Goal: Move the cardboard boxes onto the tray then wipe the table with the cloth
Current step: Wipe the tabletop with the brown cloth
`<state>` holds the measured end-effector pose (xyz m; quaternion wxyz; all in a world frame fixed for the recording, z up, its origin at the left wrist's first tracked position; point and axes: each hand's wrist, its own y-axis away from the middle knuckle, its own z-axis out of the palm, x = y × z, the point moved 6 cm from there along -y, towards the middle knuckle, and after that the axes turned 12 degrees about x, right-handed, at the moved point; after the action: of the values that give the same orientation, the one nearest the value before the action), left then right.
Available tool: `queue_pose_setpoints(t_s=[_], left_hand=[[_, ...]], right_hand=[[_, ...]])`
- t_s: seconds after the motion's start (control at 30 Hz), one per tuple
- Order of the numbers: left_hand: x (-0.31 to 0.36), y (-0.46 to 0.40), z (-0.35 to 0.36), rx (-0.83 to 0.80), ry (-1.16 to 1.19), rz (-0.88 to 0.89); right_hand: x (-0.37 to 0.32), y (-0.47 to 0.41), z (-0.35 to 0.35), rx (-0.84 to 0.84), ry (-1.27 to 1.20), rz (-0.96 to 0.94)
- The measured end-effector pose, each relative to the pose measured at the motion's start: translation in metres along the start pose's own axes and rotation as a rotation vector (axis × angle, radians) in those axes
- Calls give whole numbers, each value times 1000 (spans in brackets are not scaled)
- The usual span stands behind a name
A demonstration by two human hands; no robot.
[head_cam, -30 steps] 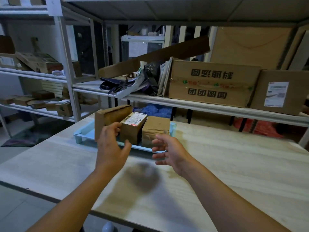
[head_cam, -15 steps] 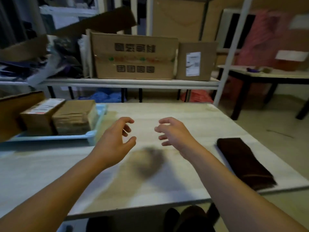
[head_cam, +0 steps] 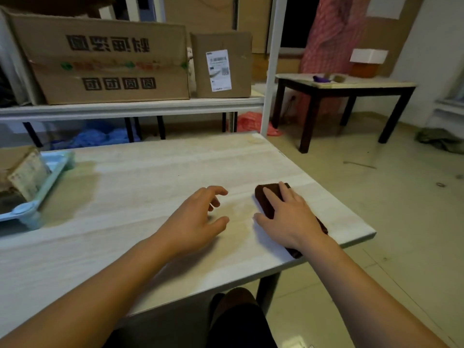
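A folded dark brown cloth [head_cam: 265, 197] lies near the right edge of the pale wooden table [head_cam: 150, 177]. My right hand [head_cam: 288, 217] rests flat on top of the cloth, fingers spread, covering most of it. My left hand [head_cam: 198, 219] hovers just left of it over the bare tabletop, fingers loosely curled, holding nothing. At the far left a light blue tray [head_cam: 47, 182] holds small cardboard boxes [head_cam: 27, 177], cut off by the frame edge.
A white metal shelf [head_cam: 130, 108] behind the table carries a large printed carton [head_cam: 100, 61] and a smaller labelled carton [head_cam: 222, 65]. A dark-legged side table [head_cam: 344, 89] stands at the back right. The table's right edge and corner lie close to the cloth.
The view has swung right, away from the tray. Both hands moved right with it, and my right hand has come down onto the brown cloth.
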<state>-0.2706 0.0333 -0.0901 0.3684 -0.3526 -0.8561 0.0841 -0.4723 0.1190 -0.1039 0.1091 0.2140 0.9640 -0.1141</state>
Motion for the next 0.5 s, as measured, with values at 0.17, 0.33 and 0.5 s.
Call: queue_pose_setpoints(t_s=[0.17,0.33,0.5], left_hand=[[-12,6,-1,-23,-10,-21],[-39,24,-31,75,27,-97],[-75,55,-69,148,-18,-189]], right_hand=[[1,-5,12,48,-30,77],[-7,-10,15,50,-59,128],[-94,1,32,2,-119,-28]])
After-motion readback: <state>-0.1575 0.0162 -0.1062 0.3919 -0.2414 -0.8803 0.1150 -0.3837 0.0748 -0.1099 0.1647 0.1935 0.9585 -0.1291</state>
